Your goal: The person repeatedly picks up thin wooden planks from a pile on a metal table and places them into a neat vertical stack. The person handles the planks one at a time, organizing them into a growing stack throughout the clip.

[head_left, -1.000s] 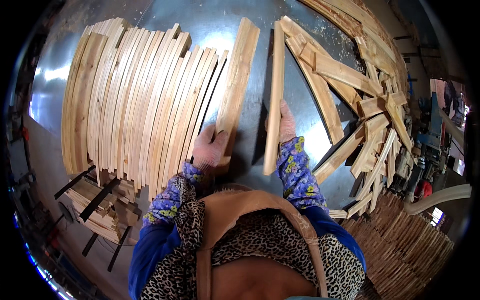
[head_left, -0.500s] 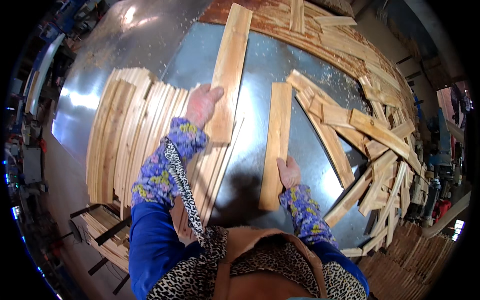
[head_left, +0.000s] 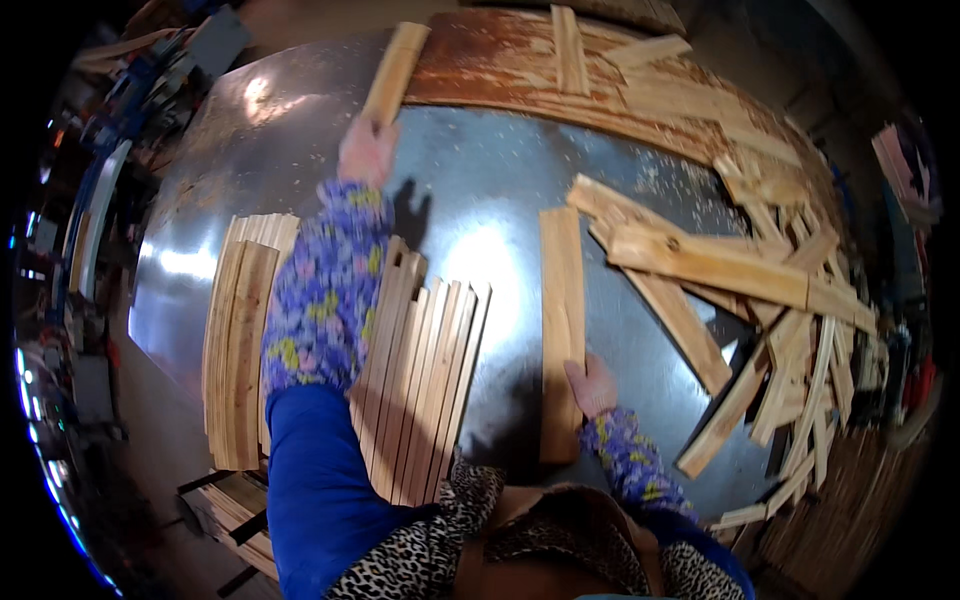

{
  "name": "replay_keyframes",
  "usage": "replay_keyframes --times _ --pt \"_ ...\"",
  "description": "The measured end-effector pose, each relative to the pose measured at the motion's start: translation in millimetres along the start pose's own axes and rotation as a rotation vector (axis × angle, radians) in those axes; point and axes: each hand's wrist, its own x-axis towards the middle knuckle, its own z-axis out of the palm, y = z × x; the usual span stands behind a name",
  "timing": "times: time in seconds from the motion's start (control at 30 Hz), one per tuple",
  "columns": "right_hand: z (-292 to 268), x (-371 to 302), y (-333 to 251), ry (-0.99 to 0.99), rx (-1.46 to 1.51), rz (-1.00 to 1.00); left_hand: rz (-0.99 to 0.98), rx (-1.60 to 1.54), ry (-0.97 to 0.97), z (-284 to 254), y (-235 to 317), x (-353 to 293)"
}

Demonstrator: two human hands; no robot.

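My left hand is stretched far over the metal table, closed around the near end of a wooden board that points away from me. Close to my body, my right hand grips the right edge of a second wooden board, which lies lengthwise on the metal. Under and beside my left sleeve stands a row of narrow boards packed side by side, partly hidden by the arm. Left of that sleeve are more upright boards.
A jumbled heap of loose boards covers the right of the metal table. Along the far side runs a rust-brown surface with boards and shavings on it. A rack with wood stands below the left table edge.
My left hand has carried its board farther away and to the left, off the packed row. My right hand stays on its board. The view has shifted slightly.
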Motion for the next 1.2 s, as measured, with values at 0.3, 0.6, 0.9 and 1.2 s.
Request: replay_keyframes --times 0.3,0.6,0.9,1.2 --pt "22.4 4.6 2.9 -0.25 0.653 0.088 -0.303 -0.144 -0.543 94.3 34.3 -452.4" --pt "-185.0 149.4 -24.0 0.169 -0.94 -0.447 -0.757 -0.609 -0.572 62.0 -21.3 -508.9" --pt "-236.9 176.5 -30.5 -0.111 -0.877 -0.061 -0.327 0.662 -0.478 -37.1 -10.5 -588.8" --pt "34.9 7.3 -34.9 -0.434 -0.26 -0.496 0.054 0.594 -0.138 -15.1 -33.2 -580.8"
